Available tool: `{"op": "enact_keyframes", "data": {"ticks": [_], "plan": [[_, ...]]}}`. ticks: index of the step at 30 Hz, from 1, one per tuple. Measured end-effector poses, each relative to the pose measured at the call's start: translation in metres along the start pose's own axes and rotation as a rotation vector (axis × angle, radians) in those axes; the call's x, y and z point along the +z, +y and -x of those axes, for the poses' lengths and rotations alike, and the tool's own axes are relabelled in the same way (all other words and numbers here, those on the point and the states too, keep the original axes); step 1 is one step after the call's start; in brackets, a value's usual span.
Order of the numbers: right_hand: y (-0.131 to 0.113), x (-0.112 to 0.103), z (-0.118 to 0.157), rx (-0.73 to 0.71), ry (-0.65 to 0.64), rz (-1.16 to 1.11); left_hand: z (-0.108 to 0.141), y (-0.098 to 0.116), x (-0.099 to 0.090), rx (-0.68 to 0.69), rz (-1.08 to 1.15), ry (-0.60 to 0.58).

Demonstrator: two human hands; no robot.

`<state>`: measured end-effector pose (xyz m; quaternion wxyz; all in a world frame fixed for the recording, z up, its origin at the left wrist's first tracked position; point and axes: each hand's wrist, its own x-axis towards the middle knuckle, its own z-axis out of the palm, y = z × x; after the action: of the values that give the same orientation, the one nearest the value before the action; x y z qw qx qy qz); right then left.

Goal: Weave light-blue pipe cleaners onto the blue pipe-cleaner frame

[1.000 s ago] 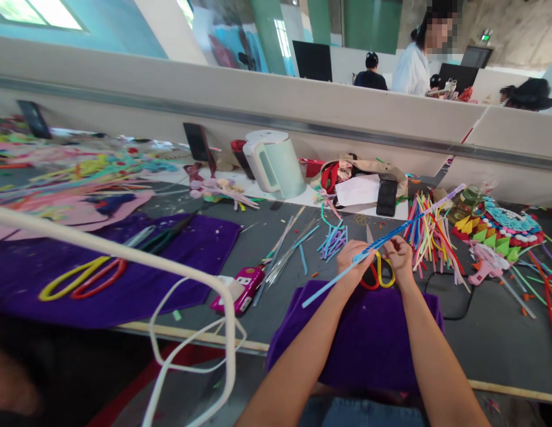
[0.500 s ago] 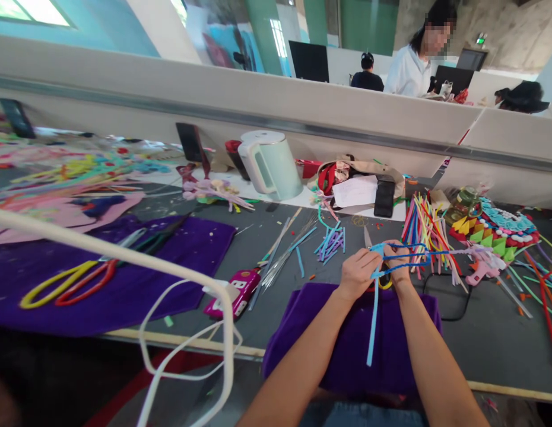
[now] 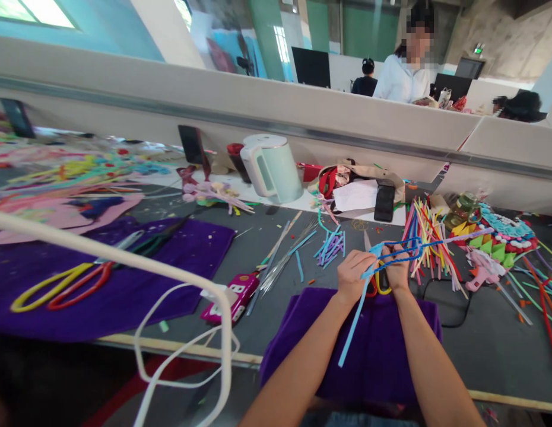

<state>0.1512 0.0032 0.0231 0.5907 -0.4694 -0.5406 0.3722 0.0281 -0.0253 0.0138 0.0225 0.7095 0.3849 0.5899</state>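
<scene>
Both hands are together over a folded purple cloth (image 3: 365,362) at the table's front. My left hand (image 3: 355,274) is closed on the light blue end of a blue pipe-cleaner piece (image 3: 403,256); a light blue pipe cleaner (image 3: 352,335) hangs down from there. The piece has long dark blue twisted loops and a purple stem (image 3: 469,235) sticking out to the right. My right hand (image 3: 396,271) closes around its near side, fingertips partly hidden behind the loops. Just beneath the hands lie scissors (image 3: 383,283) with red and yellow handles, partly covered.
Bundled colourful pipe cleaners (image 3: 430,237) and a pink glue gun (image 3: 483,267) lie right. Short blue and purple pieces (image 3: 332,246) lie ahead, a kettle (image 3: 273,169) behind them. Large scissors (image 3: 80,279) rest left; a white tube (image 3: 169,261) crosses the left foreground.
The hanging light blue end has swung left. The looped piece has turned, so its purple stem now points up to the right. Both hands keep their hold.
</scene>
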Motion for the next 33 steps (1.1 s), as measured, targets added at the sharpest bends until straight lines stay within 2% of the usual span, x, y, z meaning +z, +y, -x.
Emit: {"op": "enact_keyframes", "data": {"ticks": [3,5,9,15,20,25,33], "plan": [[0.001,-0.002,-0.001,-0.012,0.016,0.04,-0.003,0.003,-0.003,-0.02,0.045,0.003],[0.006,-0.005,-0.004,0.005,0.017,0.054,-0.005,0.005,-0.006,-0.088,0.091,0.007],[0.013,-0.012,-0.01,0.083,-0.02,0.029,-0.012,0.005,-0.012,-0.345,0.202,0.072],[0.002,-0.026,-0.011,0.09,-0.209,0.004,-0.018,-0.014,-0.015,-0.773,0.568,0.174],[-0.009,-0.034,-0.008,0.168,-0.326,-0.165,-0.017,-0.026,-0.016,-1.017,0.869,0.119],[-0.012,-0.032,-0.005,0.28,-0.368,-0.329,-0.015,-0.032,-0.016,-1.13,0.987,0.095],[-0.008,-0.035,-0.007,0.32,-0.384,-0.285,-0.016,-0.033,-0.015,-1.174,0.936,0.117]]}}
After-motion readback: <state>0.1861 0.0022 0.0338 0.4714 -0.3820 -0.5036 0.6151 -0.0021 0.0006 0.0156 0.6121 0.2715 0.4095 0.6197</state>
